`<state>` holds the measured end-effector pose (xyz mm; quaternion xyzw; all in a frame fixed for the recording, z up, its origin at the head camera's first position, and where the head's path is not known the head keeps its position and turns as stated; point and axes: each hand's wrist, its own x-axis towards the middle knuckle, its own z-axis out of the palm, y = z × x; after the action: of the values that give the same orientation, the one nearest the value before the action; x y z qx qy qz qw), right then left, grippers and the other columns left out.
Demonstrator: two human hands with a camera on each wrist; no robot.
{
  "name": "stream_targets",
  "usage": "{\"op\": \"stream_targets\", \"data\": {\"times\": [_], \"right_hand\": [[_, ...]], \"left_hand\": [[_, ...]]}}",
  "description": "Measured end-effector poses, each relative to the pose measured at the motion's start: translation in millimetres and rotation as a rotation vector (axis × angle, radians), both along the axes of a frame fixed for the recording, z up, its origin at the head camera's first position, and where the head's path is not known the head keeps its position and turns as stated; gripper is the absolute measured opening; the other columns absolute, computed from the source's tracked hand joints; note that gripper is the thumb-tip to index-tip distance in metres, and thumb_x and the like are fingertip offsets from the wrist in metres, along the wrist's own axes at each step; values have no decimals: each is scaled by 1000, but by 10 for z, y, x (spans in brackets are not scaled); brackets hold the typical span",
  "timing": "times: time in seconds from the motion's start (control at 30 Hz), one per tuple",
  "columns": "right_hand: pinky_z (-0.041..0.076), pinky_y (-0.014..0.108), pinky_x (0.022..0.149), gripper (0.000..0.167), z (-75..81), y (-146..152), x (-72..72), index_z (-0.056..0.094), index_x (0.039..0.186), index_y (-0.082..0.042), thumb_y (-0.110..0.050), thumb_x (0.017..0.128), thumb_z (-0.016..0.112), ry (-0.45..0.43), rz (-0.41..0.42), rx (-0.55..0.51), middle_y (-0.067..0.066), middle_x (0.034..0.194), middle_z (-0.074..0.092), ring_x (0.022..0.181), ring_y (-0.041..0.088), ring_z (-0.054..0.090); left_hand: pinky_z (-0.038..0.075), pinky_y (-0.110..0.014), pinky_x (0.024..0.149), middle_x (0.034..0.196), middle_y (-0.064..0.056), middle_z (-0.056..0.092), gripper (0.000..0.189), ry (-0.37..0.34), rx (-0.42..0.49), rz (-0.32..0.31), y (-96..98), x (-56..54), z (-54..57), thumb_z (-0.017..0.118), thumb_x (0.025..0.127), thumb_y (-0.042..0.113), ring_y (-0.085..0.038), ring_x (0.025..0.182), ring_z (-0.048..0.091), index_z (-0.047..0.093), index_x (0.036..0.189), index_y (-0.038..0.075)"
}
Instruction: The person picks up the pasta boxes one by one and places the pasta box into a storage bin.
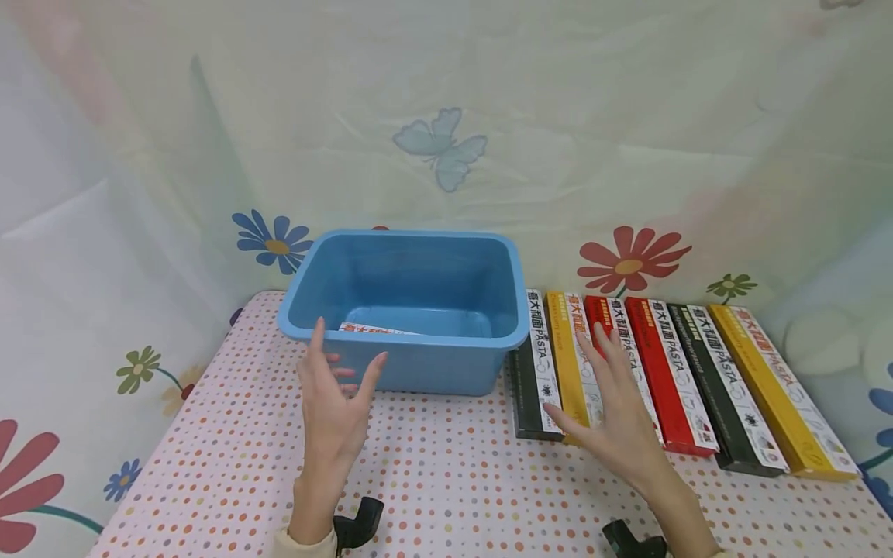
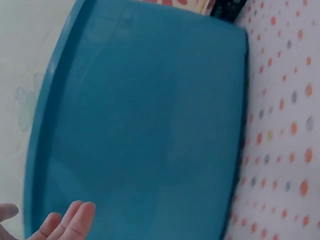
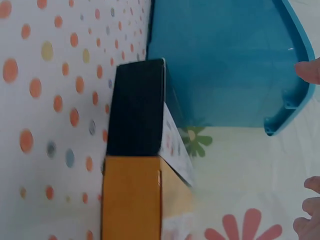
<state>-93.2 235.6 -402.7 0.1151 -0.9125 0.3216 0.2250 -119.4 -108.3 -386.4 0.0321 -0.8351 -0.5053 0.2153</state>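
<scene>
A blue plastic tub [image 1: 418, 364] stands at the back of the table, and a pasta box [image 1: 373, 328] lies inside it, mostly hidden by the front wall. My left hand [image 1: 335, 411] is held up before the tub's left front with fingers spread, holding nothing. Over the row of pasta boxes to the right hovers my right hand [image 1: 617, 422], also spread and empty. Closest to it are a yellow pasta box [image 1: 563, 341] and a red pasta box [image 1: 601, 310]. A black pasta box [image 1: 533, 387] lies right beside the tub.
Farther right in the row lie another red box [image 1: 670, 380], a dark green box [image 1: 725, 387] and a yellow box [image 1: 781, 387]. A dotted cloth [image 1: 446, 480] covers the table. Behind it hangs a flowered curtain [image 1: 558, 155].
</scene>
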Motion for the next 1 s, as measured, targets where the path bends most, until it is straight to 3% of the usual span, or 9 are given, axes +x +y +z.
{"op": "stream_targets", "data": {"times": [0.1,0.27,0.47,0.67,0.8,1.0], "right_hand": [[19,89,113,107,-39,-81,-3,32,166,-19,-22,76,91,-50,1,-40,13,173,19,159,43,10],[21,91,110,107,-148,-169,-23,28,167,-27,-24,80,90,-138,1,-124,9,175,15,159,44,10],[25,88,112,104,-340,-280,-85,27,167,-19,-25,83,89,-232,-9,-220,15,174,16,156,45,16],[32,78,117,103,-452,-370,-124,21,166,-12,-22,87,87,-319,-18,-330,20,170,20,150,45,28],[39,75,115,102,-480,-425,-141,24,164,-8,-18,85,87,-288,-27,-316,24,167,23,145,45,33],[34,78,116,102,-504,-460,-184,27,163,-7,-12,83,89,-249,-36,-264,24,166,26,148,45,30]], "left_hand": [[63,-48,87,136,-20,47,96,-20,81,-21,33,-44,-66,75,97,46,-30,102,63,16,169,21],[63,-34,81,126,-18,51,96,46,181,14,99,-146,-106,80,94,38,-29,98,66,20,166,13],[60,-19,66,117,-16,52,103,90,267,46,214,-218,-67,86,89,36,-26,92,69,19,164,11],[67,-26,67,119,-16,56,104,118,441,11,291,-266,-27,89,87,27,-27,82,72,19,163,11],[68,-29,66,124,-21,52,105,136,510,-22,316,-269,-5,90,86,22,-26,77,72,18,162,11],[70,-40,72,126,-18,51,107,127,562,-64,337,-276,-18,89,87,19,-25,81,70,14,163,15]]}}
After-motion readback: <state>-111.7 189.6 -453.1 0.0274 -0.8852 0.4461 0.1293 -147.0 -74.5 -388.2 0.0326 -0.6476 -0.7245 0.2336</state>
